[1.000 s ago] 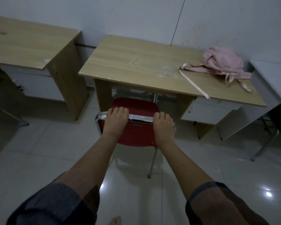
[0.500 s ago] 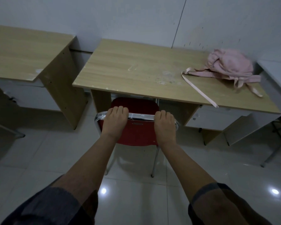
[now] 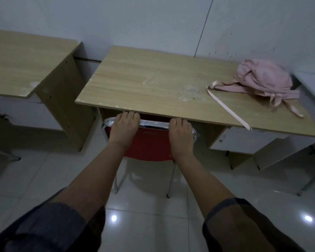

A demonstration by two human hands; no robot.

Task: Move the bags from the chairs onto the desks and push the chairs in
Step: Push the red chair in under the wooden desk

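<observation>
Chair: the red chair [image 3: 147, 144] sits at the centre of the frame, its seat hidden beneath the front edge of the wooden surface [image 3: 145, 88]; we see only the backrest and its chrome top rail [image 3: 154, 124], which lies just below that edge.
Hands: our left hand [image 3: 124, 129] and right hand [image 3: 180, 134] are both closed over the rail, fingers curled across its far side, one toward each end, the bare rail between them.
Chair legs: two thin metal legs reach the floor [image 3: 153, 211] below the backrest.
Bag: the pink bag [image 3: 262, 79] lies slumped on the right part of the same surface, close to the wall [image 3: 153, 20], at the upper right of the frame.
Strap: one long pale strap [image 3: 227, 108] trails from the bag toward us and its end hangs just over the front edge.
Neighbouring surface: a second wooden surface [image 3: 22, 64] stands at the upper left, set apart by a narrow gap.
Floor: pale glossy tiles carrying two bright reflections of lights.
Sleeves: dark sleeves [image 3: 49, 231] cover our upper arms at the bottom of the frame.
</observation>
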